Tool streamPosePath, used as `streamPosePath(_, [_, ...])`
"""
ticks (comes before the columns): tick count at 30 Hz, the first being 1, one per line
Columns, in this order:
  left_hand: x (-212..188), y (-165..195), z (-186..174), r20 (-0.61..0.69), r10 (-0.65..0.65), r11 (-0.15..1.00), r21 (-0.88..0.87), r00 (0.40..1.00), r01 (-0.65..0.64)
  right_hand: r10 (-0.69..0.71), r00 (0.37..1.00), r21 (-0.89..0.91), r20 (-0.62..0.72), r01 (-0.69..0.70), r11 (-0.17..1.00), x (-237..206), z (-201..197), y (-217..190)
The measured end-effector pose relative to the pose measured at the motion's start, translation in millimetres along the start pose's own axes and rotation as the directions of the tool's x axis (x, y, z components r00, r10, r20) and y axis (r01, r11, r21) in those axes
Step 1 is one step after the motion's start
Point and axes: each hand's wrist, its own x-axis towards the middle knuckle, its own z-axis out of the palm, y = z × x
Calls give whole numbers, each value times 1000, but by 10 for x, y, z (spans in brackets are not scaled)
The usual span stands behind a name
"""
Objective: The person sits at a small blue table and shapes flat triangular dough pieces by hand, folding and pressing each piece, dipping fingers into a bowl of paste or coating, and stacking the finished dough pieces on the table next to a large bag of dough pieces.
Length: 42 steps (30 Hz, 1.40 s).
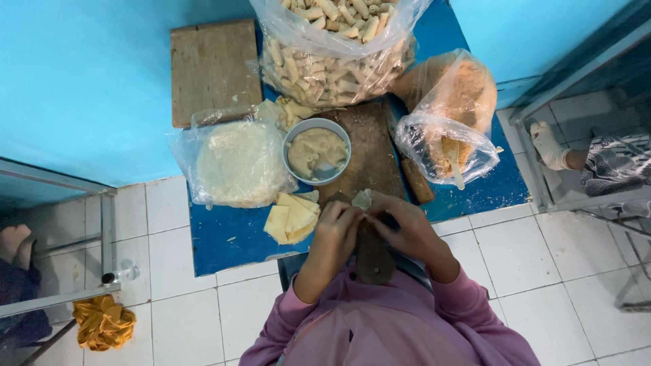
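Observation:
My left hand (337, 227) and my right hand (401, 222) meet over the near end of a dark wooden board (369, 152), both pinching a small pale pastry wrapper (363, 198) between the fingertips. Beside my left hand lies a small stack of yellowish triangular wrappers (291, 218). Just beyond the hands stands a grey bowl (317, 150) of beige filling. A clear bag (234, 163) of round white wrappers lies left of the bowl.
A large clear bag of finished rolls (332, 57) sits at the back, a bag of brown crumbs (451, 112) with a spoon to the right, and a second wooden board (213, 68) back left, all on a blue mat (224, 237). Another person's foot (548, 144) shows at right.

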Motion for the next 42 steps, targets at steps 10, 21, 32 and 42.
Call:
streamPosePath(10, [59,-55,15,13,18,996,82,1000,-19,200,979,28,-43,-199,980,63,81,-63])
streamPosePath(21, [136,32,-122,61,81,993,80,995,-86,-59,998,-55,-6,59,997,103,-8,4])
streamPosePath(32, [186,-53,-53,72,-22,997,76,997,16,24,999,-136,-36,-29,990,152,91,42])
streamPosePath(42, [153,-85,21,22,-6,988,151,1000,2,-94,993,-345,-65,66,936,194,114,-144])
